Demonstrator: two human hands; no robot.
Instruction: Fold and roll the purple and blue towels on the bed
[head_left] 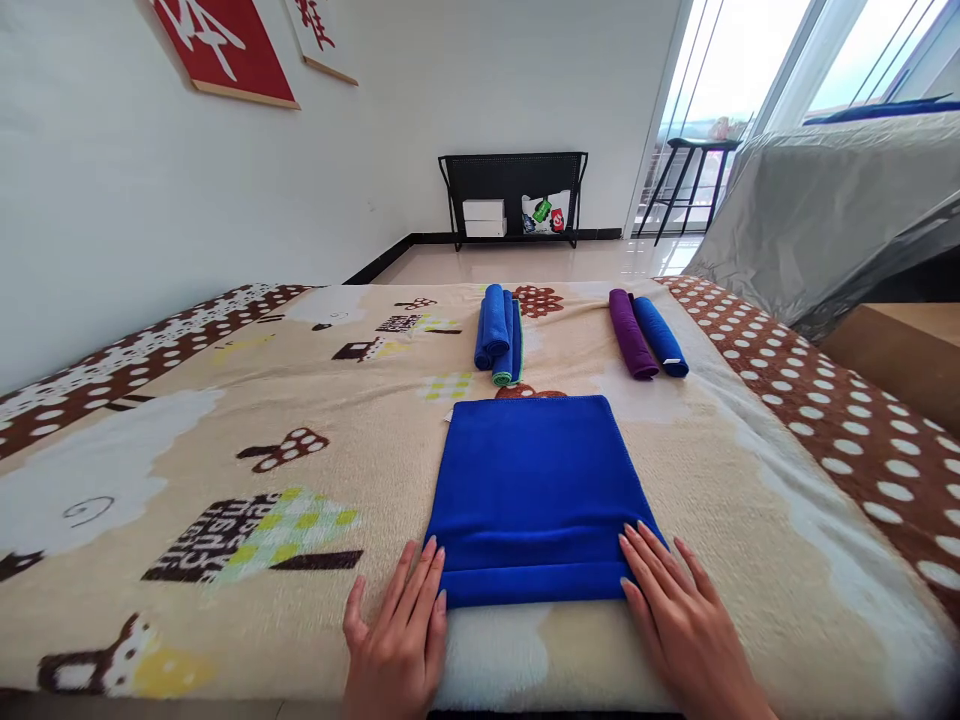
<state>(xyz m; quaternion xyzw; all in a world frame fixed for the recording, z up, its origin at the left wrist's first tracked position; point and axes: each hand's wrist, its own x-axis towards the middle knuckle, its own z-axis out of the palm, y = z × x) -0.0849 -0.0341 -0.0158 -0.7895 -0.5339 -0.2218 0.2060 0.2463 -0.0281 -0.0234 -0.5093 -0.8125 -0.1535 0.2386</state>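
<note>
A blue towel (532,480) lies spread on the patterned blanket in front of me, its near edge folded over in a narrow strip. My left hand (401,630) rests flat at the towel's near left corner, fingers stretched out and touching its edge. On the near right corner lies my right hand (679,605), its fingers also extended, with the fingertips over the cloth. Beyond the towel sits a small stack of rolled blue towels (495,330), one with a green edge. To the right of it are a rolled purple towel (632,335) and another rolled blue towel (661,335).
The cream blanket (300,440) has brown polka-dot borders and covers the bed. Behind it, a black rack (514,190) holds a white box (484,218). A dark stool (694,170) stands near the window, beside a grey-covered piece (825,200). A cardboard box (900,350) is at right.
</note>
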